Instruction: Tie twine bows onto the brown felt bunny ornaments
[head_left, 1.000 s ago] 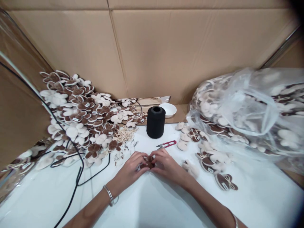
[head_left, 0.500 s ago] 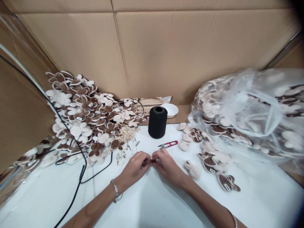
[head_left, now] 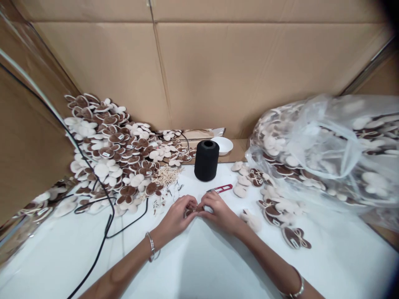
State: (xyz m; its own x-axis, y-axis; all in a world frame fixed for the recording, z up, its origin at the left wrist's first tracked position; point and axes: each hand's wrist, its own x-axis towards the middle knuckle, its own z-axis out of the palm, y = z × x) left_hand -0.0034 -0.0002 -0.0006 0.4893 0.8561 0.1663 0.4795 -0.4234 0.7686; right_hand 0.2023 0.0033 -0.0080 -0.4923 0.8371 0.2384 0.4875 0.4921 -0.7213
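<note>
My left hand (head_left: 177,214) and my right hand (head_left: 218,211) meet over the white table (head_left: 205,265). Both are closed on a small brown fabric piece (head_left: 194,210), mostly covered by the fingers; its full shape is hidden. Just beyond my right hand lie red-handled thread snips (head_left: 223,189). Behind them a large black thread cone (head_left: 207,162) stands upright. To the right of my right hand, a brown bunny-shaped plush piece (head_left: 294,238) with a cream bow and white label lies near several others, some pale side up.
A big heap of brown and white plush pieces (head_left: 109,145) is at the left, beside cream bows (head_left: 166,175) and a black cable (head_left: 107,228). A clear plastic bag (head_left: 324,153) of such pieces sits right. A white bowl (head_left: 227,146) and cardboard wall (head_left: 218,74) are behind.
The fingers have shifted slightly around the brown piece, and more of it shows between them. My right hand now covers part of the snips' blades. The view has tilted slightly.
</note>
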